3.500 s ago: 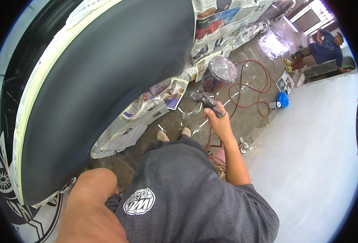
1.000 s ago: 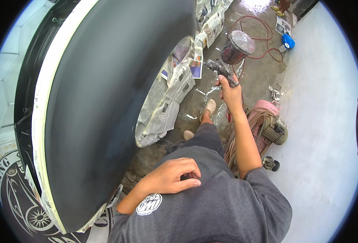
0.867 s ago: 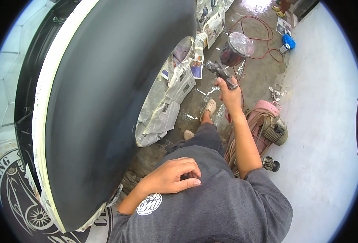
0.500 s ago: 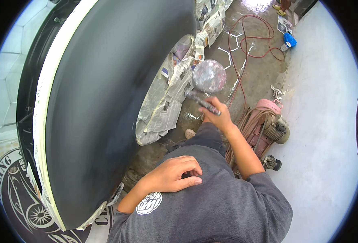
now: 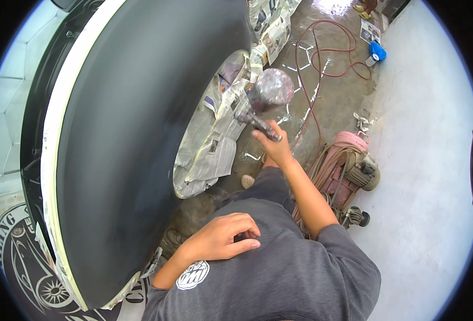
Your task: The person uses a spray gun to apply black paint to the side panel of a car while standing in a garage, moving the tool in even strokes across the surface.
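Observation:
My right hand [image 5: 277, 148] is closed round the handle of a paint spray gun [image 5: 258, 124] topped by a round, paint-speckled cup [image 5: 274, 86]. The gun points left, toward a dark grey-black car panel [image 5: 119, 134]; a gap stays between its nozzle and the panel. Below it and behind, newspaper masking [image 5: 207, 155] covers the wheel-arch area. My left hand [image 5: 225, 235] lies loosely curled against the front of my grey shirt [image 5: 279, 257], empty, thumb apart from the fingers.
Pale masking tape [image 5: 52, 134] edges the panel's far left side. A red hose [image 5: 318, 101] loops over the wet concrete floor. To the right, a pink compressor [image 5: 340, 171] with coiled hose stands by the white wall [image 5: 423, 160]. A blue bag [image 5: 377, 51] sits farther off.
My right hand has moved the spray gun a little left and away from me. The whole view has shifted slightly. My left hand keeps its place on the shirt.

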`<state>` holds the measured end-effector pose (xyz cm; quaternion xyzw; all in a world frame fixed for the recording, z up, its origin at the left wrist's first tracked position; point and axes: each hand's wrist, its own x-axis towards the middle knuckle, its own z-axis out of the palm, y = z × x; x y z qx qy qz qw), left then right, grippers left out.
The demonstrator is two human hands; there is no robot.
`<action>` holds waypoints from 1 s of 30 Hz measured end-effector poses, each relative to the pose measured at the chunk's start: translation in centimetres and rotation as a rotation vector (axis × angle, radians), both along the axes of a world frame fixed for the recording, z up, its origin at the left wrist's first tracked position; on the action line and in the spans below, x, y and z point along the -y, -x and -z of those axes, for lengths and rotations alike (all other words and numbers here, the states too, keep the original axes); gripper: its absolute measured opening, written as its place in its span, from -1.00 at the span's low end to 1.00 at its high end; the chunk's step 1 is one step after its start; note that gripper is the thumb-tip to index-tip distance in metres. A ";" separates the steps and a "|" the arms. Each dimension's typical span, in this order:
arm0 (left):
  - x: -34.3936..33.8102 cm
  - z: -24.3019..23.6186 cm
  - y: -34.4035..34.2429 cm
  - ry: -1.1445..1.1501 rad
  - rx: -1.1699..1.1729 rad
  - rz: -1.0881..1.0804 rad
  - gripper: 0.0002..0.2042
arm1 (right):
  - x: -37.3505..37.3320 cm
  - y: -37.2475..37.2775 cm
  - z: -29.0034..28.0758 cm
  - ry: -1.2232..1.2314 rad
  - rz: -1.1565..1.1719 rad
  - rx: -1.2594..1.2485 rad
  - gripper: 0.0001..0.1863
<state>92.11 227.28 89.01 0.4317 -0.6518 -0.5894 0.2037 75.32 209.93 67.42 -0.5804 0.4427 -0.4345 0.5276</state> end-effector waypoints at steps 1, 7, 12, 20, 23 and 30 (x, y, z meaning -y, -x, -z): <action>0.1 -0.2 0.0 -0.014 0.007 -0.004 -0.77 | 0.9 -0.3 0.1 -0.054 0.041 0.063 -0.70; 0.9 -1.1 -0.2 -0.104 0.038 -0.029 -0.79 | 7.1 -0.9 1.1 -0.165 0.226 0.273 -0.73; 1.7 -1.4 -0.4 -0.124 0.040 -0.044 -0.80 | 10.6 -0.4 3.1 -0.206 0.351 0.321 -0.68; 1.7 -0.8 -1.2 -0.038 0.022 -0.081 -0.78 | 10.5 -0.5 0.6 -0.236 0.288 0.224 -0.68; 1.7 -1.2 -1.2 -0.069 0.038 -0.079 -0.78 | 12.5 0.1 1.2 -0.179 0.318 0.121 -0.69; -0.9 -0.1 -2.1 -0.030 0.088 -0.173 -0.75 | 9.2 0.1 -3.4 -0.076 0.288 0.066 -0.73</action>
